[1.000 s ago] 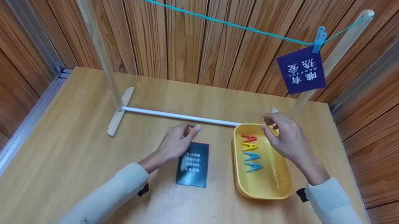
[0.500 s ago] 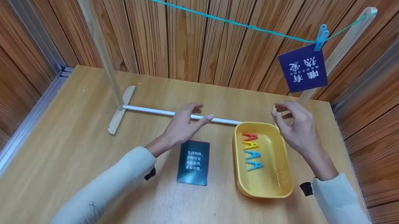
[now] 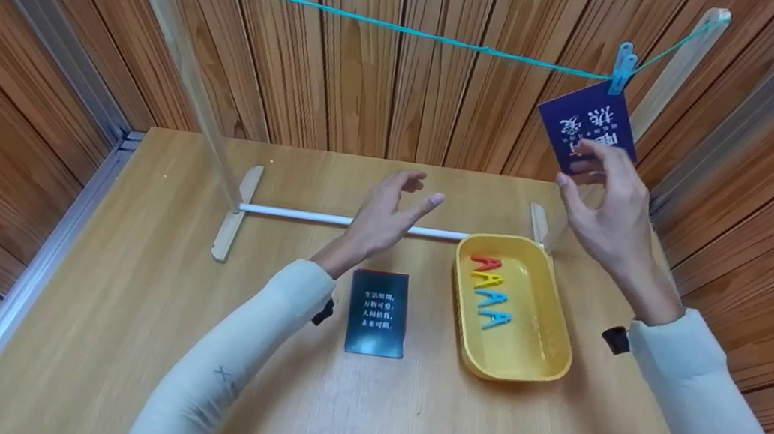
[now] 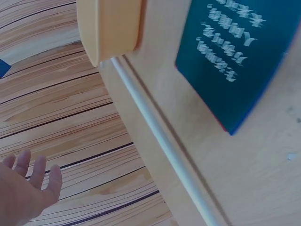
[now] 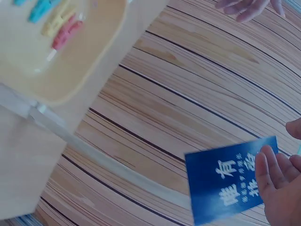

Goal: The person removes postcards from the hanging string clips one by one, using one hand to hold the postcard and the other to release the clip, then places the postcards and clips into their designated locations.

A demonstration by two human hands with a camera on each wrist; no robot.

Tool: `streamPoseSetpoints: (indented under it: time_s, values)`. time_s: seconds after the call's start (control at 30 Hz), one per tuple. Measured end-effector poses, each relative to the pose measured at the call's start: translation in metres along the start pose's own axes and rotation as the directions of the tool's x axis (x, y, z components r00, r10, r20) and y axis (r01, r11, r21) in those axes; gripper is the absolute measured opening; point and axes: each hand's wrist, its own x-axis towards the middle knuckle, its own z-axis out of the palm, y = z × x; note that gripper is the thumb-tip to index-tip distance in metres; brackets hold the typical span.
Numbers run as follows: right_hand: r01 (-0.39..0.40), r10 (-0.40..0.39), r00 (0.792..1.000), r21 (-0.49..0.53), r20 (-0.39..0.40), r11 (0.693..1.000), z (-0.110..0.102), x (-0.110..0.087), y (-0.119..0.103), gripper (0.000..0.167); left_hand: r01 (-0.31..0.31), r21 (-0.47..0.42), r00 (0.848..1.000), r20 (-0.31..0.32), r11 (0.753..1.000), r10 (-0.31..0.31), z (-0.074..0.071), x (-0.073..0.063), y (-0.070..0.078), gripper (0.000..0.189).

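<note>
A dark blue card [image 3: 583, 112] with white characters hangs tilted from a blue clothespin [image 3: 622, 70] on the green string [image 3: 398, 28]. My right hand [image 3: 612, 203] is raised in front of the card's lower part, thumb and fingers apart with nothing between them. In the right wrist view its fingers overlap the card [image 5: 221, 183]. My left hand [image 3: 387, 217] is above the white rod [image 3: 289, 214], fingers loosely spread and holding nothing. Below it a dark green card [image 3: 378, 314] with white lines of text lies flat on the table.
A yellow tray [image 3: 459, 333] at the right holds a red clothespin [image 3: 486, 263], a yellow clothespin [image 3: 486, 280] and two blue clothespins [image 3: 494, 318]. Wooden posts [image 3: 184, 67] carry the string at both ends. A wood-panelled wall [image 3: 350, 98] stands behind the table.
My right hand has risen from the tray's far edge to the hanging card. My left hand has moved forward and right, away from the green card, its fingers spreading.
</note>
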Motion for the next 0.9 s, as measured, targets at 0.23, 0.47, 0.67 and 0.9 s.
streamPoseSetpoints:
  time_s: [0.23, 0.47, 0.67, 0.9]
  values:
    - [-0.07, 0.067, 0.997, -0.053, -0.049, 0.996, -0.016, 0.019, -0.012, 0.045, -0.029, 0.03, 0.998, -0.055, 0.999, 0.03, 0.012, 0.02, 0.011, 0.079]
    - [-0.091, 0.085, 0.991, -0.049, -0.105, 0.995, -0.025, 0.046, -0.024, 0.044, -0.04, 0.186, 0.992, -0.107, 0.982, 0.061, 0.01, 0.047, 0.024, 0.081]
    - [-0.086, 0.077, 0.985, -0.05, -0.156, 0.995, -0.027, 0.06, -0.028, 0.039, -0.037, 0.348, 0.997, -0.057, 0.937, 0.061, 0.011, 0.068, 0.041, 0.092]
    - [-0.036, 0.018, 0.982, -0.093, -0.186, 0.995, -0.03, 0.073, -0.03, 0.039, -0.058, 0.329, 0.998, 0.007, 0.943, 0.059, 0.027, 0.083, 0.063, 0.096]
